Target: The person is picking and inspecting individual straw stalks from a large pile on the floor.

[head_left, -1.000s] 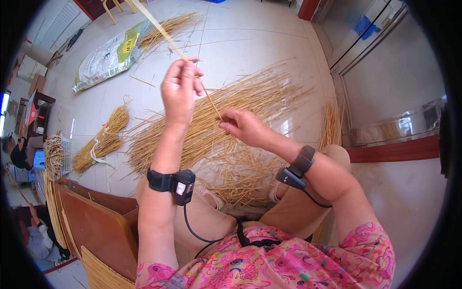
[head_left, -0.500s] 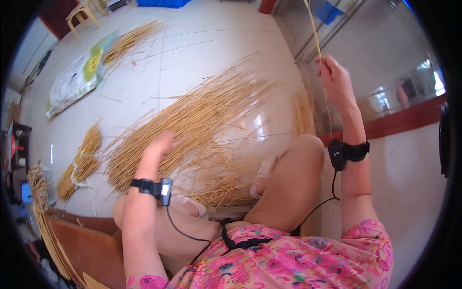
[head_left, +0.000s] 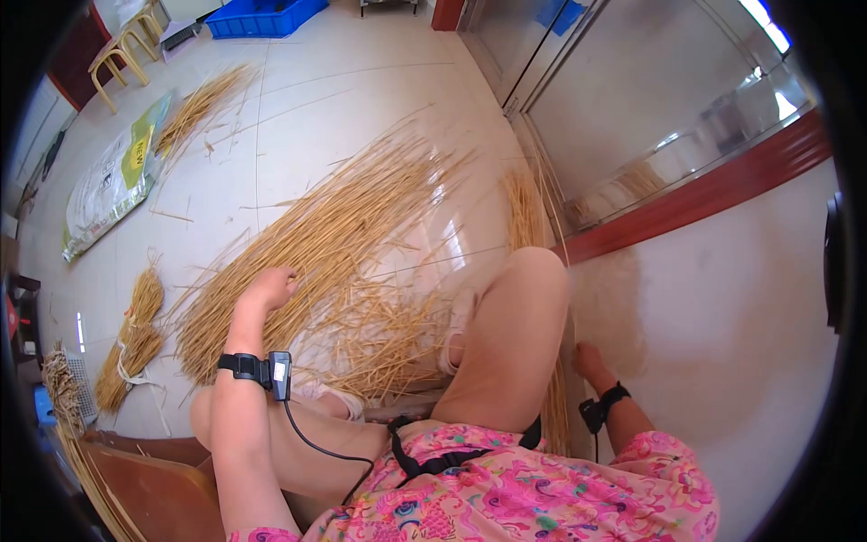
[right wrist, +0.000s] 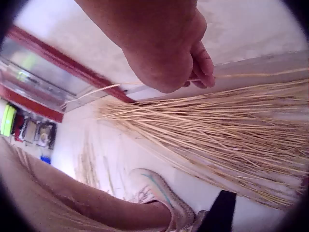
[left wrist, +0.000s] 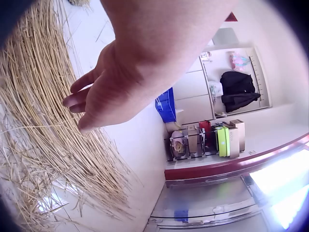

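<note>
My right hand (head_left: 591, 363) is low beside the wall at my right, past the knee. In the right wrist view its curled fingers grip a single straw stalk (right wrist: 260, 75), which runs out to both sides. Below that hand, a long heap of straw (right wrist: 217, 125) lies along the foot of the wall. My left hand (head_left: 269, 289) hovers over the near side of a large spread of straw (head_left: 307, 239) on the floor. Nothing is in it, and its fingers (left wrist: 79, 99) are loosely bent in the left wrist view.
Short loose straw (head_left: 379, 334) lies between my feet. To the left are a tied straw bundle (head_left: 135, 339) and a printed bag (head_left: 113, 185) with straw at its mouth. A blue crate (head_left: 262, 16) and a stool (head_left: 122, 54) stand farther off. A brown wooden panel (head_left: 149, 474) is at my left.
My left hand has let go of the stalk and dropped over the large straw spread. My right hand has carried the stalk up and right, then down beside the wall. The head view has turned right.
</note>
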Tool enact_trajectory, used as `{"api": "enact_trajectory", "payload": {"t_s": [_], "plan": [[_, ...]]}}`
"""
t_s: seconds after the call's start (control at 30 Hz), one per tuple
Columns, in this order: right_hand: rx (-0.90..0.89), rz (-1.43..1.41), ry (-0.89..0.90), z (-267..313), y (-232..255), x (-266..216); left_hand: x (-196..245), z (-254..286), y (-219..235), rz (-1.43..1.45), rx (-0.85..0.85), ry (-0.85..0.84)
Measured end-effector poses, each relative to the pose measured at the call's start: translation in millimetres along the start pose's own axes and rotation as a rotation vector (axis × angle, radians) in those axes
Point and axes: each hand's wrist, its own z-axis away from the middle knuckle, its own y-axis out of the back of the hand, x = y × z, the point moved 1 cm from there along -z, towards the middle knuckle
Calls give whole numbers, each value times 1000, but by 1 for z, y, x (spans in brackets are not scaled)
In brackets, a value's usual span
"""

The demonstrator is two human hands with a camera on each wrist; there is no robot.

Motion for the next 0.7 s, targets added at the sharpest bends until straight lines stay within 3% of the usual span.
{"api": "enact_trajectory", "payload": {"t_s": [0.13, 0.2, 0.3, 0.37, 0.53, 0.63, 0.7], "plan": [[-428, 405, 213, 36, -20, 24, -17, -3, -12, 29, 21, -13], [-214, 253, 192, 46, -6, 25, -30, -4, -19, 22, 30, -12], [-73, -74, -123, 7, 18, 24, -30, 0, -26, 15, 24, 31], [-81, -583, -318, -2, 106, -53, -34, -1, -38, 38, 20, 54], [89, -1024, 26, -10, 277, -225, -62, -25, -109, 63, -55, 94], [4, -1178, 305, 6, 323, -328, -69, -35, -149, 96, -42, 137], [-103, -1071, 441, 3, 322, -385, -71, -36, -167, 182, -28, 167]]}}
